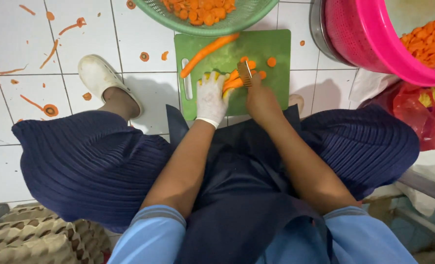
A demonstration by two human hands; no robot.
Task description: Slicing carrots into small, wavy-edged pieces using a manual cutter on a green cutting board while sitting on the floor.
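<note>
The left hand [211,99], in a white glove with yellow fingertips, is closed over a carrot [233,82] and pins it to the green board [276,58]. The right hand [259,100], bare, grips a knife [245,73] whose ridged blade stands across the carrot just beside the gloved fingers. A few cut slices [271,62] lie on the board right of the blade. A whole carrot [208,54] lies slantwise on the board's upper left. The board rests on the white tiled floor [27,122]. Beyond the board's far edge sits a green basket [256,14] of slices; to the board's upper right, a pink basket [369,44] with more. Left of the board are a white shoe [97,76] and scattered peelings [49,108].
</note>
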